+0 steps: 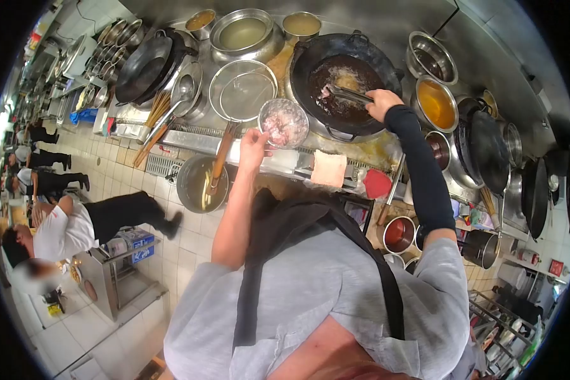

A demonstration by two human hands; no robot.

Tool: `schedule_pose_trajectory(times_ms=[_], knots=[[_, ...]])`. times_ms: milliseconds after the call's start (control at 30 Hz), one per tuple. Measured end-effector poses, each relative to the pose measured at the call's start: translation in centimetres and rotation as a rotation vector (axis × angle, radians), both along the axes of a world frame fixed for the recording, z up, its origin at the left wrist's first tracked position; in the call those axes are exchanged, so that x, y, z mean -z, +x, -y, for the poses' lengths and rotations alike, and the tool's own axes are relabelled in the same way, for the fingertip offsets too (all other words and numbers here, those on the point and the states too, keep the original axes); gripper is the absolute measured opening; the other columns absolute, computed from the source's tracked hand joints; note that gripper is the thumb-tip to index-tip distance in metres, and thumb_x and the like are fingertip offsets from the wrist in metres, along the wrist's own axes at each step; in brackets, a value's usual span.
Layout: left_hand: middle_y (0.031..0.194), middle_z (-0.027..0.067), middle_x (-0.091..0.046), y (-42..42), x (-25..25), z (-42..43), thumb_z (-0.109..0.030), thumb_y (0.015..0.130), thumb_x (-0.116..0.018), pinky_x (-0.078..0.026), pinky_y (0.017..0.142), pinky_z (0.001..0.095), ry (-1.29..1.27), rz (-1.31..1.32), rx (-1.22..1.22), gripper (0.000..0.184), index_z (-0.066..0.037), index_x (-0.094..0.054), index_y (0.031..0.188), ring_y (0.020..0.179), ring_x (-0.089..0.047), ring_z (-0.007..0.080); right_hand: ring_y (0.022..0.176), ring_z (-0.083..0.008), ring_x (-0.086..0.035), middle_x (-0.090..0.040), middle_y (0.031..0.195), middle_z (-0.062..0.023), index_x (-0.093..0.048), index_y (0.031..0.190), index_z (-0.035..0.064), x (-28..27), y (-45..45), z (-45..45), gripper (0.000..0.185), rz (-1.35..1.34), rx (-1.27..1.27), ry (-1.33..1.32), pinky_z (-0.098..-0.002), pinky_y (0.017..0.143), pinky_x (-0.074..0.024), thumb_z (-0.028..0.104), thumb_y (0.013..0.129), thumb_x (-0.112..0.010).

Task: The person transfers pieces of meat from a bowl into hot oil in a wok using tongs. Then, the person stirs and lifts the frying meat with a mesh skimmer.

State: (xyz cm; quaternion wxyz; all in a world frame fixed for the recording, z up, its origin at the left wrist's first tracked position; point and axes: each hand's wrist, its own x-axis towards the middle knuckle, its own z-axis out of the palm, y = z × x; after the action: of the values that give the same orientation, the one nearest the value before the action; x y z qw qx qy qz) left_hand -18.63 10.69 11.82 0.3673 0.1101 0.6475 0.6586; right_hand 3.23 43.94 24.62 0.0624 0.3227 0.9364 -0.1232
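The fingers of the left hand (pixel 254 149) are pinching the near rim of a metal bowl (pixel 303 114) at upper centre. The right hand (pixel 383 104) is closing around the handle end of dark tongs (pixel 351 95), whose tips are sitting over the wok (pixel 380 58). Pale coated pieces (pixel 281 130) are lying in the bowl; one pale piece (pixel 325 92) is showing at the tongs' tips. Dark oil is foaming in the wok, so in this inspector's judgement frying is under way, with the bowl's portion remaining. The left forearm is rising nearly upright from lower centre; the right, sleeved in black, is slanting in from the right, wrist above the wok's edge.
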Motion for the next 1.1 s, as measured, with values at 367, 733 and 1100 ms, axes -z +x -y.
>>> schedule_pose_trajectory(times_ms=[367, 733, 1100], knots=[[0.089, 0.0082, -0.064, -1.2, -1.3, 2.8, -0.014, 0.099, -0.063, -0.050, 0.051, 0.0265, 0.048, -0.055, -0.074, 0.015, -0.005, -0.053, 0.092, 0.068, -0.069, 0.0183, 0.091, -0.0465, -0.066, -0.068, 0.089, -0.0295, -0.060, 0.112, -0.0023, -5.4, -0.7, 3.8, 0.030, -0.256, 0.013, 0.184, -0.0536, 0.083, -0.0511, 0.018, 0.090, -0.060], [0.091, 0.0098, -0.066, -0.8, -3.6, 0.0, -0.014, 0.098, -0.064, -0.051, 0.052, 0.0260, 0.098, -0.141, 0.095, 0.015, -0.001, -0.056, 0.097, 0.071, -0.067, 0.0158, 0.094, -0.0441, -0.066, -0.069, 0.093, -0.0275, -0.063, 0.122, -0.0001, -7.9, 1.8, 11.8, 0.040, -0.144, -0.447, -0.194, -0.0508, 0.087, -0.0508, 0.016, 0.086, -0.064], [0.093, 0.0101, -0.063, -1.0, -1.1, -0.3, -0.012, 0.098, -0.063, -0.050, 0.047, 0.0267, 0.025, -0.081, 0.007, 0.016, -0.003, -0.051, 0.093, 0.067, -0.070, 0.0192, 0.098, -0.0436, -0.066, -0.068, 0.102, -0.0286, -0.066, 0.119, -0.0024, -11.5, 6.6, 8.2, 0.039, -0.186, -0.142, -0.204, -0.0475, 0.087, -0.0516, 0.016, 0.085, -0.065]])
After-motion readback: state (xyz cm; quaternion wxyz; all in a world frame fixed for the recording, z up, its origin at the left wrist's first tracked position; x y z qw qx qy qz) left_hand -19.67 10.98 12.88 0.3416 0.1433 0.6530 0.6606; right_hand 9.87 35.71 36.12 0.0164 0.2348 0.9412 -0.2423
